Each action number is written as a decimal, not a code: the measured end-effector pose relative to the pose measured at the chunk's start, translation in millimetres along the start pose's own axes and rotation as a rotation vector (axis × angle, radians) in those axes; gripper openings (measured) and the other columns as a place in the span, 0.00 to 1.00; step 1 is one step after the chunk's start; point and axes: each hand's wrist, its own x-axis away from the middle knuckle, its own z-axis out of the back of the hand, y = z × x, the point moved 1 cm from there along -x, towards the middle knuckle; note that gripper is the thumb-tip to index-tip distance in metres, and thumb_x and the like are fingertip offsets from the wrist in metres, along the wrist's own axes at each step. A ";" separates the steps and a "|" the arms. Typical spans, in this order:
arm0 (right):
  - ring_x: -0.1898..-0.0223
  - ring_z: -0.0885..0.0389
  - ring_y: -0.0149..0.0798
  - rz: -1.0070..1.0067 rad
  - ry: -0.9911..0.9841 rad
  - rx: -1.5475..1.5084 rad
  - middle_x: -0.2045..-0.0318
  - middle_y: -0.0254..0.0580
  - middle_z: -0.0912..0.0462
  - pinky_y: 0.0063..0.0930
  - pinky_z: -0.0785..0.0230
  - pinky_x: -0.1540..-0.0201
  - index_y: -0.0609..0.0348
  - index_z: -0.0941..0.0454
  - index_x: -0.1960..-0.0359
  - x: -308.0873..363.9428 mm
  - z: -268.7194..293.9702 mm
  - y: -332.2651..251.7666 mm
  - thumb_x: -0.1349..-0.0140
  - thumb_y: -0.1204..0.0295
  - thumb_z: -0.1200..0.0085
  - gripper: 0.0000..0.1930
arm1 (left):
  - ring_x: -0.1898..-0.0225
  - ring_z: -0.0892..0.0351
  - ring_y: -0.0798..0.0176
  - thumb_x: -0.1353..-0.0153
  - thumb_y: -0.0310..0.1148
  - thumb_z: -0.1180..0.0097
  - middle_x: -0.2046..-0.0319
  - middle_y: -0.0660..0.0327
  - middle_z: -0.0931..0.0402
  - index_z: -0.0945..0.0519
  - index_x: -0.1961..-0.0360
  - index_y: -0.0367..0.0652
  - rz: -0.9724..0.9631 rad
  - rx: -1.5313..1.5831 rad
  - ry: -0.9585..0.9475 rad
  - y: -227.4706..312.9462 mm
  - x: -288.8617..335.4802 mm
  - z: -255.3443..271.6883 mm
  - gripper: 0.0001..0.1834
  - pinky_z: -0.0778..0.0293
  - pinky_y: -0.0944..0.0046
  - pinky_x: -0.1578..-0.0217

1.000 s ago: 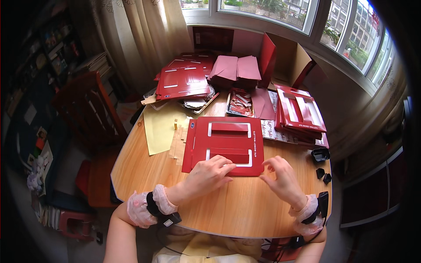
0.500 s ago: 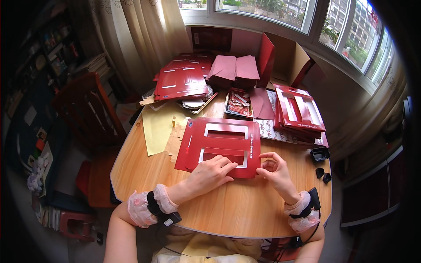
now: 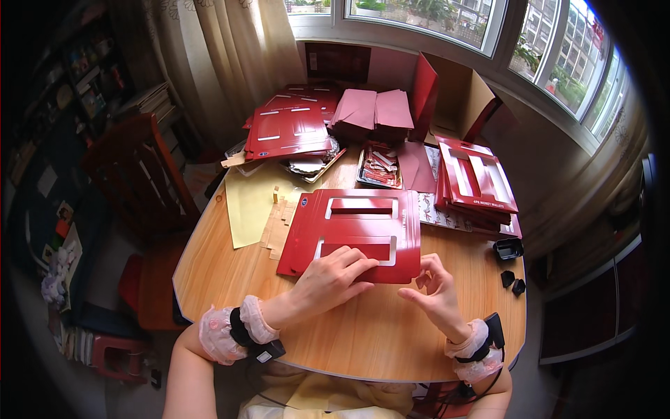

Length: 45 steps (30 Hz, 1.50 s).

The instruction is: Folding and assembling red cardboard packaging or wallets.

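A flat red cardboard wallet packet with two rectangular cut-out windows lies on the table in front of me. My left hand rests on its lower part, fingers stretched over the lower window. At the packet's lower right corner, my right hand has curved fingers, with the thumb apart from them and nothing seen between. Its fingertips are close beside the edge; whether they touch it I cannot tell. Along the right side, a second red edge shows beyond the first.
A pile of similar red packets lies at the back left; another stack stands at right. Pink envelopes, a tray of small red pieces and an open box are behind. Yellow paper and black containers flank the packet.
My right thumb and fingers have parted at the packet's corner, and the hand has dropped slightly. The packet's right edge now reaches farther right. My left hand stays nearly in place.
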 end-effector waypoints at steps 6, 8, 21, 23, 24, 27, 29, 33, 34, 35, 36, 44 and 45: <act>0.59 0.33 0.24 0.076 0.016 -0.067 0.58 0.30 0.30 0.19 0.39 0.59 0.59 0.22 0.54 -1.9 -15.2 2.6 0.48 0.79 0.29 0.19 | 0.58 0.19 0.57 0.45 0.35 0.31 0.61 0.60 0.22 0.20 0.49 0.45 -0.015 0.024 0.020 2.5 0.2 -0.4 0.22 0.20 0.60 0.63; 0.58 0.32 0.24 0.061 0.078 -0.155 0.58 0.30 0.30 0.19 0.39 0.58 0.60 0.22 0.52 -1.4 -22.1 -6.6 0.47 0.80 0.30 0.20 | 0.58 0.19 0.57 0.45 0.36 0.31 0.60 0.61 0.22 0.20 0.49 0.45 -0.007 0.025 0.005 2.5 0.0 0.4 0.22 0.20 0.59 0.62; 0.50 0.31 0.36 0.169 0.086 0.226 0.54 0.35 0.29 0.30 0.35 0.45 0.57 0.14 0.58 9.5 -20.8 -8.6 0.49 0.76 0.28 0.15 | 0.59 0.20 0.60 0.43 0.38 0.34 0.62 0.64 0.21 0.21 0.51 0.45 -0.029 0.045 -0.001 5.4 2.9 0.0 0.20 0.20 0.61 0.63; 0.47 0.32 0.37 0.152 0.074 0.207 0.52 0.36 0.29 0.32 0.36 0.43 0.56 0.13 0.58 11.6 -19.7 -6.8 0.50 0.75 0.27 0.16 | 0.59 0.20 0.60 0.44 0.38 0.33 0.61 0.63 0.21 0.21 0.50 0.45 -0.030 0.053 -0.002 7.2 3.4 0.6 0.21 0.20 0.61 0.63; 0.47 0.32 0.37 0.148 0.087 0.193 0.51 0.36 0.29 0.32 0.37 0.42 0.56 0.13 0.59 12.3 -20.7 -6.7 0.51 0.76 0.27 0.15 | 0.58 0.20 0.59 0.44 0.37 0.33 0.61 0.63 0.21 0.21 0.50 0.45 -0.046 0.056 0.001 7.6 4.4 -0.4 0.21 0.20 0.60 0.62; 0.45 0.32 0.37 0.155 0.107 0.140 0.50 0.37 0.29 0.32 0.38 0.41 0.56 0.12 0.60 13.2 -23.4 -5.3 0.52 0.79 0.27 0.15 | 0.58 0.20 0.59 0.46 0.36 0.32 0.60 0.62 0.21 0.20 0.51 0.44 -0.055 0.063 0.004 10.0 4.9 0.8 0.21 0.20 0.60 0.62; 0.45 0.32 0.37 0.166 0.113 0.097 0.49 0.36 0.29 0.32 0.38 0.41 0.56 0.11 0.60 14.0 -24.5 -2.4 0.53 0.80 0.28 0.16 | 0.58 0.20 0.58 0.46 0.35 0.32 0.60 0.63 0.21 0.20 0.51 0.44 -0.062 0.085 0.013 11.8 5.3 2.3 0.20 0.20 0.60 0.62; 0.44 0.32 0.37 0.189 0.114 0.071 0.48 0.36 0.30 0.33 0.38 0.41 0.56 0.11 0.60 16.0 -23.0 3.7 0.53 0.82 0.29 0.16 | 0.60 0.19 0.59 0.46 0.34 0.31 0.62 0.64 0.21 0.19 0.51 0.47 -0.091 0.104 0.035 11.0 4.9 -1.5 0.20 0.19 0.61 0.64; 0.44 0.32 0.36 0.196 0.111 0.071 0.48 0.35 0.30 0.33 0.38 0.40 0.55 0.11 0.60 16.6 -22.6 4.7 0.53 0.82 0.29 0.16 | 0.61 0.19 0.59 0.46 0.34 0.31 0.63 0.64 0.21 0.18 0.52 0.47 -0.094 0.101 0.050 11.8 4.6 -1.5 0.19 0.19 0.61 0.65; 0.44 0.32 0.36 0.195 0.113 0.070 0.48 0.35 0.30 0.33 0.38 0.40 0.55 0.11 0.60 16.6 -24.0 1.7 0.53 0.82 0.29 0.16 | 0.62 0.19 0.60 0.46 0.34 0.31 0.64 0.64 0.22 0.18 0.52 0.48 -0.097 0.097 0.065 12.8 4.6 -1.4 0.19 0.19 0.61 0.66; 0.45 0.32 0.36 0.195 0.139 0.040 0.49 0.35 0.30 0.32 0.38 0.41 0.55 0.11 0.61 14.9 -26.1 -4.1 0.53 0.82 0.29 0.16 | 0.62 0.19 0.60 0.46 0.34 0.31 0.64 0.64 0.22 0.18 0.52 0.48 -0.096 0.098 0.065 13.3 4.5 -1.8 0.19 0.19 0.61 0.66; 0.51 0.31 0.33 0.246 0.184 0.084 0.53 0.33 0.28 0.28 0.36 0.47 0.56 0.11 0.63 16.4 -27.3 -16.4 0.54 0.83 0.27 0.15 | 0.68 0.21 0.64 0.47 0.34 0.30 0.71 0.66 0.25 0.15 0.57 0.48 -0.111 0.035 0.108 21.1 4.0 1.8 0.15 0.23 0.64 0.71; 0.53 0.31 0.33 0.235 0.212 0.083 0.55 0.33 0.28 0.28 0.36 0.48 0.56 0.11 0.64 16.3 -27.0 -16.0 0.54 0.83 0.27 0.14 | 0.69 0.21 0.64 0.47 0.34 0.30 0.71 0.66 0.25 0.15 0.58 0.48 -0.110 0.013 0.109 21.0 4.2 2.0 0.14 0.23 0.64 0.72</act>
